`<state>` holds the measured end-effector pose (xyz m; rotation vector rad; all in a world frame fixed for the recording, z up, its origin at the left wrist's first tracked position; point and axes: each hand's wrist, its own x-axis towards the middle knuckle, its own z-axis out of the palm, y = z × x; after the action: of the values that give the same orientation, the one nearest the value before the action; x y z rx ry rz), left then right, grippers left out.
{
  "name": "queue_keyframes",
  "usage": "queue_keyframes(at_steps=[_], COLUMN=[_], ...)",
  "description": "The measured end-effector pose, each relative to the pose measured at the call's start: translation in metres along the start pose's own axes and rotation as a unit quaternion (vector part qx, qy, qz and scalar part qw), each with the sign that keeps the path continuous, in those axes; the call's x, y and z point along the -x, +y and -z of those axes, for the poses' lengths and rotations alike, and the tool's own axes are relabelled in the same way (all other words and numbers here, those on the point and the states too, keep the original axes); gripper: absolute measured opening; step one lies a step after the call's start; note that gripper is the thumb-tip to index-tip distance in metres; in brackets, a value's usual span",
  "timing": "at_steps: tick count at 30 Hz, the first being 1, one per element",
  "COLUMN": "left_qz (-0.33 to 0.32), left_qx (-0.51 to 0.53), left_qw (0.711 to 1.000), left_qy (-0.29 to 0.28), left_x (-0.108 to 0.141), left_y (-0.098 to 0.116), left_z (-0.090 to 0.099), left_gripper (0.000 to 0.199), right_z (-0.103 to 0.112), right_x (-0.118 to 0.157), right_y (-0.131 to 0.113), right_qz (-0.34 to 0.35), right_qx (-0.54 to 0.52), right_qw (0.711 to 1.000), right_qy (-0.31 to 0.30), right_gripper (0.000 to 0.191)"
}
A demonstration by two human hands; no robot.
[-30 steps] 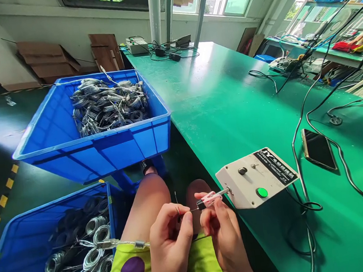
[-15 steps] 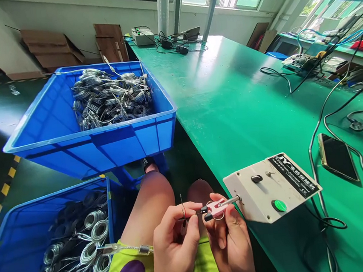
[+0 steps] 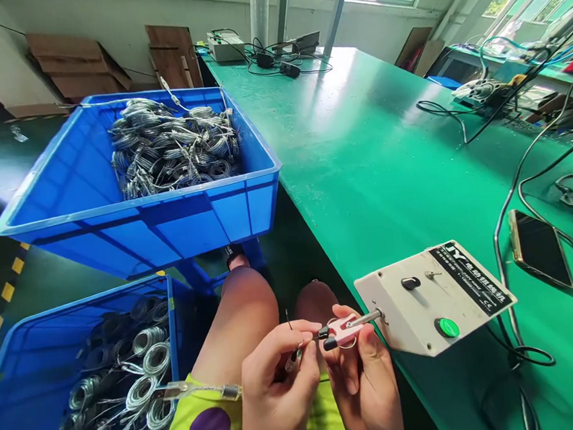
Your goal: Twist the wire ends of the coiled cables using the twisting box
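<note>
My left hand (image 3: 280,384) is closed in a pinch on a thin cable near its stripped end. A clear-jacketed plug (image 3: 202,389) of what looks like the same cable sticks out to the left of that hand. Dark thin wires lead from the fingertips to the black-tipped jaws of a pink clip (image 3: 347,332). Thumb and fingers of my right hand (image 3: 367,390) hold the clip from both sides. A metal shaft (image 3: 367,317) joins the clip to a beige machine box (image 3: 427,303) with a black knob and a green button.
A blue crate (image 3: 141,236) of bundled cables stands ahead on the left. Below it, another blue crate (image 3: 3,377) holds coiled cables. A phone (image 3: 540,249) and black cords (image 3: 500,221) lie on the green table (image 3: 377,159) at right.
Both hands keep nearly the same hold at the clip. The wire end above my left fingers shows less and the left fingertips have shifted slightly. The view has tilted a little.
</note>
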<state>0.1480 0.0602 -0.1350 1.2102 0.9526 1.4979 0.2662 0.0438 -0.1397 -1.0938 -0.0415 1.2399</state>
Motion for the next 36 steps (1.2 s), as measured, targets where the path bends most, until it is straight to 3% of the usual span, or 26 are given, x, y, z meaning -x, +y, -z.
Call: queue_keyframes(at_steps=[9,15,22,26,30,36], left_qz=[0.000,-0.003,0.024,0.023,0.009,-0.055], left_qx=[0.011,0.006,-0.065,-0.064,-0.056,-0.058], left_qw=[1.000,1.000,0.997,0.998,0.998,0.996], left_qy=[-0.015,-0.019,-0.014,-0.001,0.011,-0.024], left_x=[0.004,0.007,0.008,0.010,0.013,0.024], left_y=[-0.005,-0.008,-0.003,-0.003,-0.001,0.004], left_z=[0.002,0.003,0.004,0.003,0.004,0.012], left_gripper=[0.024,0.020,0.015,0.014,0.015,0.018], right_z=[0.001,0.002,0.009,0.022,0.033,0.018], right_x=[0.000,0.000,0.000,0.000,0.005,0.042], right_y=[-0.001,0.000,0.006,0.014,0.022,0.022], right_qz=[0.004,-0.002,0.037,0.067,0.092,0.022], right_qx=[0.008,-0.014,-0.007,0.006,0.049,0.038], right_qw=[1.000,0.998,0.990,0.981,0.978,0.993], right_qy=[-0.019,-0.065,-0.137,-0.185,-0.179,-0.113], right_gripper=[0.063,0.068,0.035,0.034,0.029,0.031])
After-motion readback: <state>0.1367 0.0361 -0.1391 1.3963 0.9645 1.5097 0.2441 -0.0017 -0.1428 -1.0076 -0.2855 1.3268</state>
